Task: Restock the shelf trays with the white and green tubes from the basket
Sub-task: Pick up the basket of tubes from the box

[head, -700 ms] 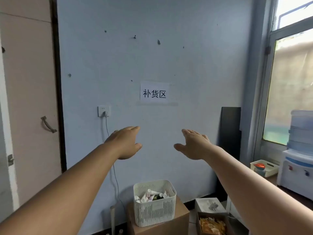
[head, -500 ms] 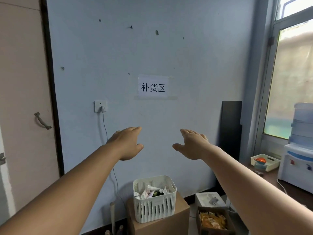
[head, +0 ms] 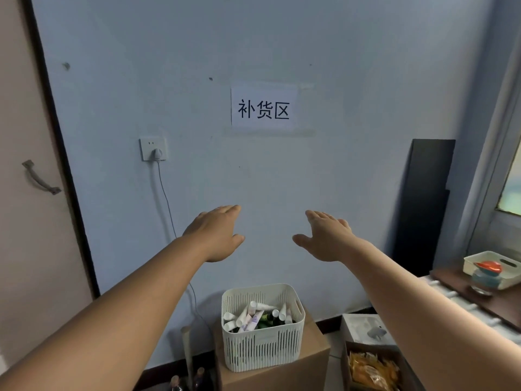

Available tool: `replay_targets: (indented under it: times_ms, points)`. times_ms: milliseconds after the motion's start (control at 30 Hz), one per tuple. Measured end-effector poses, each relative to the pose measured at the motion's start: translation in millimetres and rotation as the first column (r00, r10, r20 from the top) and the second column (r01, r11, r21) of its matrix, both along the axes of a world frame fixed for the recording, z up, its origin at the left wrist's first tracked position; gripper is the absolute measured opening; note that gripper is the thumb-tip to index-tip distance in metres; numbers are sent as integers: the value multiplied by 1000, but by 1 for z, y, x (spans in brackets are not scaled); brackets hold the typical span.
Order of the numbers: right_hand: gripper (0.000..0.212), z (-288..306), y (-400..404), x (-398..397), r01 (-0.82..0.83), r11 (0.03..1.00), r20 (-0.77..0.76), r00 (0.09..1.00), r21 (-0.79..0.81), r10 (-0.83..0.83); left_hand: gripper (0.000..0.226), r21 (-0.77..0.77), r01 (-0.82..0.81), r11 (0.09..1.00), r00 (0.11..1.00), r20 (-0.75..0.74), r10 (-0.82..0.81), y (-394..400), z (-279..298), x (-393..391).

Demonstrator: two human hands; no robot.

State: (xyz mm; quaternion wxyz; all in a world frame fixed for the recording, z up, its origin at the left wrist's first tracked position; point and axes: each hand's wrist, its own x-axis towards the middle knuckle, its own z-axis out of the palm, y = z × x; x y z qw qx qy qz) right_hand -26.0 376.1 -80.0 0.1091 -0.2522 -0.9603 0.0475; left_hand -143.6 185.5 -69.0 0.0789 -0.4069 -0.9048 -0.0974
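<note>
Left hand: the left hand reaches forward palm down, fingers straight and close together, thumb out to the side, holding nothing
Right hand: the right hand mirrors it at the same height, fingers extended and slightly spread, thumb pointing inward, also holding nothing
Gap between hands: the two hands are apart, with bare wall showing between the thumbs
Basket: the white slatted basket sits on a cardboard box against the wall, well below both hands and roughly under the gap between them
Tubes: white tubes and green tubes lie jumbled inside the basket, mostly tilted with caps pointing up and to the left; no single long axis holds for the pile
Which hand is nearer: neither clearly; the basket lies almost centred, perhaps a little closer to the left hand's line
Coming move, as judged: both hands must drop straight down toward the basket rim before any tube can be taken
Shelf trays: not in view here
Wall: a paper sign hangs above the hands
</note>
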Motion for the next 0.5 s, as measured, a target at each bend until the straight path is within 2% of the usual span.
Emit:
replay_targets:
  times_ms: [267, 500]
  points:
    - [70, -39, 76, -71, -39, 999, 27, 999, 3, 39, 67, 3, -59, 998, 997, 42, 59, 64, -41, -62]
    - [71, -99, 122, -131, -35, 998, 65, 997, -44, 38, 68, -10, -118, 993, 985, 123, 119, 105, -111, -128]
